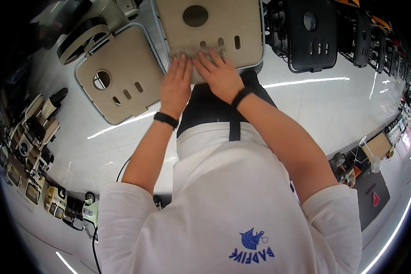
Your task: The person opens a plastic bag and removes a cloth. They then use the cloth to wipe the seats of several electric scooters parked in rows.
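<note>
A beige panel [242,23] with a large round hole, several slots and a grey metal rim is in front of me, at the top middle. Across its near part lies a crumpled grey-beige cloth [194,51]. My left hand [176,86] rests flat with its fingertips at the cloth's near edge, fingers stretched out and close together. Beside it my right hand [221,80] also lies flat, fingers extended and a little spread, tips on the cloth. Neither hand's fingers curl around anything I can see. A black band sits on each wrist.
To the left stands a similar beige panel [123,59], also with a hole and slots. A black panel [311,36] is at the right, with black wire baskets around it. Parked scooters [36,137] line the far left. A shiny pale floor [301,105] shows between them.
</note>
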`<state>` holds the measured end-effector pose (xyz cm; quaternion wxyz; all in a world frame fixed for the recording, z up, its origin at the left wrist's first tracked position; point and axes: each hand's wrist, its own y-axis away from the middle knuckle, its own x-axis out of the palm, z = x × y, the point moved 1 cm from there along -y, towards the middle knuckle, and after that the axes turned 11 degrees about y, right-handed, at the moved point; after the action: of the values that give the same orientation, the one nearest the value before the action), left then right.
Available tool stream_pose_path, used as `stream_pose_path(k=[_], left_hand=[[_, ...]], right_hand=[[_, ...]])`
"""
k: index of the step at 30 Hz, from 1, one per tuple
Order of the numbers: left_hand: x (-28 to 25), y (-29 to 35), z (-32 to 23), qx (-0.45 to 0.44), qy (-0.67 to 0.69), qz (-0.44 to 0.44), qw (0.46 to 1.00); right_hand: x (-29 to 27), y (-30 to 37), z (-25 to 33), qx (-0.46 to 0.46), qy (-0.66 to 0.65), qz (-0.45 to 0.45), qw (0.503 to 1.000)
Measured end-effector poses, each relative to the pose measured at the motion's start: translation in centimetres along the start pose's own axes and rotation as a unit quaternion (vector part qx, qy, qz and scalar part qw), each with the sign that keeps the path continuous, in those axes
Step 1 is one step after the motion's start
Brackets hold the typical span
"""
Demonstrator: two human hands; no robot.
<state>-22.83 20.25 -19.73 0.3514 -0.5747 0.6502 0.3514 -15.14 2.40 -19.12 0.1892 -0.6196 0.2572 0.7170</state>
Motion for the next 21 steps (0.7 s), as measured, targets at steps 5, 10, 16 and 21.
stream_pose_path(k=[5,10,16,21], left_hand=[[-0.6,2.4,-2.7,0.009,0.023,0.116,0.993],[-3.8,-5.0,0.3,-0.009,0.071,-0.051,0.996],[-3.6,-16.2,5.4,-0.02,0.003,-0.127,0.992],[-0.6,-18.3,2.8,-0.015,-0.03,-0.079,0.996]], right_hand=[[-1.4,3.6,-1.0,-0.056,-0.08,0.078,0.992],[-4.8,-6.1,-5.8,-0.02,-0.029,-0.138,0.99],[-3.4,-18.8,-9.5,-0.013,0.101,-0.099,0.99],[-0.9,-16.1,-15.0,-0.048,0.042,-0.113,0.992]])
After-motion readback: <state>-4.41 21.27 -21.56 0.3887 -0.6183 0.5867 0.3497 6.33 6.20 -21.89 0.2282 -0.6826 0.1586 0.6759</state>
